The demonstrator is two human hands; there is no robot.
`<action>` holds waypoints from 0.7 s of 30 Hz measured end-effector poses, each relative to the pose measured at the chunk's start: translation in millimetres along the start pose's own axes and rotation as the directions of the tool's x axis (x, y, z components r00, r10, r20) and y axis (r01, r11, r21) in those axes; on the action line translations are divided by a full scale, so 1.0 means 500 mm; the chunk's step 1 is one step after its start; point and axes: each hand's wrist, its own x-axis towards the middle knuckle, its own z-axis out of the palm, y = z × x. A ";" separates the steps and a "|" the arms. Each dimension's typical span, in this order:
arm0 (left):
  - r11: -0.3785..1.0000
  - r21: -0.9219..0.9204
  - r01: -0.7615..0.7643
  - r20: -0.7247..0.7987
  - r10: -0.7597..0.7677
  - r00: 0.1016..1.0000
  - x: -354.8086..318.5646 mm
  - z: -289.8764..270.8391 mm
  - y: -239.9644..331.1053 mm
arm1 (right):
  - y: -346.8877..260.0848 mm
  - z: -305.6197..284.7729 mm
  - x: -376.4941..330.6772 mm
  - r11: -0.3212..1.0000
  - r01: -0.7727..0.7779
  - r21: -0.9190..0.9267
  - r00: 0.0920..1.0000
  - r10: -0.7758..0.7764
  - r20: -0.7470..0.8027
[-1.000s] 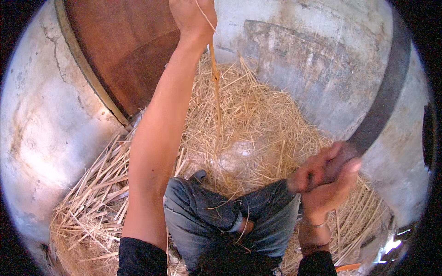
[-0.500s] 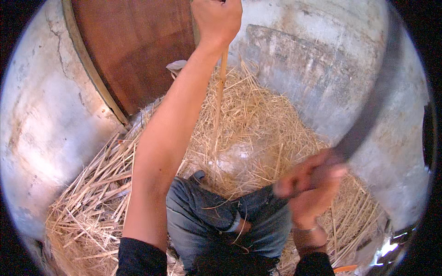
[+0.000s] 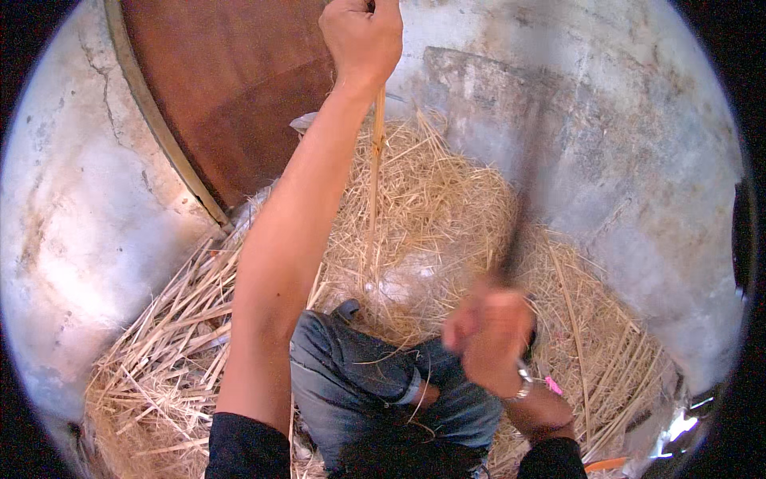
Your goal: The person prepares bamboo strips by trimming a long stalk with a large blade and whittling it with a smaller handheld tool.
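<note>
My left hand (image 3: 363, 44) is raised at the top of the view, its fingers closed around the upper part of a thin tan bamboo strip (image 3: 375, 176). Below the fist the strip hangs nearly upright, and its lower end is among pale shavings (image 3: 399, 275) on the floor. Low on the right, my right hand (image 3: 495, 331) grips the handle of a long dark machete (image 3: 523, 191). The blade points up and away, smeared by motion, and stands apart from the strip to its right. A metal bracelet (image 3: 524, 381) circles my right wrist.
My legs in jeans (image 3: 335, 399) are folded beneath me. A heap of fine shavings (image 3: 447, 184) lies ahead, with split strips (image 3: 171, 319) at left and more at right. A brown door (image 3: 239, 88) and a stained wall (image 3: 606, 144) stand close in front.
My right hand has swung left and inward, bringing the machete from the far right toward the strip. My left hand has shifted slightly left, still holding the strip.
</note>
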 end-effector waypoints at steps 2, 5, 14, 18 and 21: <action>0.999 0.026 0.023 0.034 -0.024 0.999 -0.022 -0.006 -0.026 | 0.040 -0.024 -0.008 0.943 -0.044 -0.329 0.973 0.116 0.201; 0.999 -0.032 0.007 0.051 -0.005 0.999 -0.005 0.000 0.002 | 0.014 -0.027 0.017 0.839 -0.403 -0.365 0.878 0.467 0.103; 0.999 0.039 0.034 0.031 -0.035 0.999 -0.017 -0.025 -0.014 | 0.022 -0.002 0.014 0.955 -0.105 -0.277 0.989 0.131 0.075; 0.996 0.074 -0.057 -0.093 0.064 0.994 -0.013 -0.039 0.002 | -0.032 -0.009 0.042 0.832 -0.359 -0.423 0.882 0.450 0.137; 0.998 0.034 -0.058 -0.003 0.058 0.998 0.006 -0.042 0.011 | -0.073 0.026 0.040 0.814 -0.521 -0.258 0.831 0.552 0.062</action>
